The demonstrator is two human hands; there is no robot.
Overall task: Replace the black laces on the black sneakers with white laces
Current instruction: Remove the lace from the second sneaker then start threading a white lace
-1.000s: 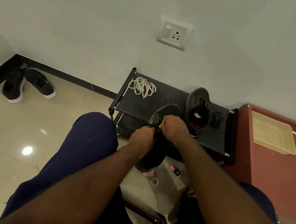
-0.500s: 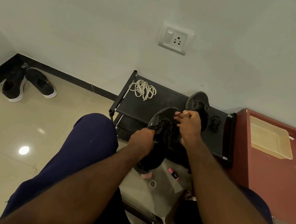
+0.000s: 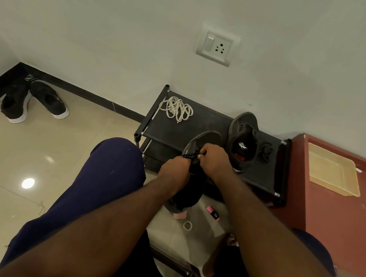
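Unlacing stage, by my judgement. Left hand (image 3: 175,171) grips the sneaker (image 3: 202,140) before the rack (image 3: 201,126); right hand (image 3: 214,162) pinches its black lace (image 3: 190,155). White laces (image 3: 177,109) wait on the rack. Next: draw the lace clear of each eyelet.

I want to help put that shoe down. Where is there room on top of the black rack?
Best room: the bare middle of the rack top, between the white laces on the left and the sneaker on the right. The right end is crowded: that sneaker with a black lace pile beside it. The tray on the red cabinet looks empty too.
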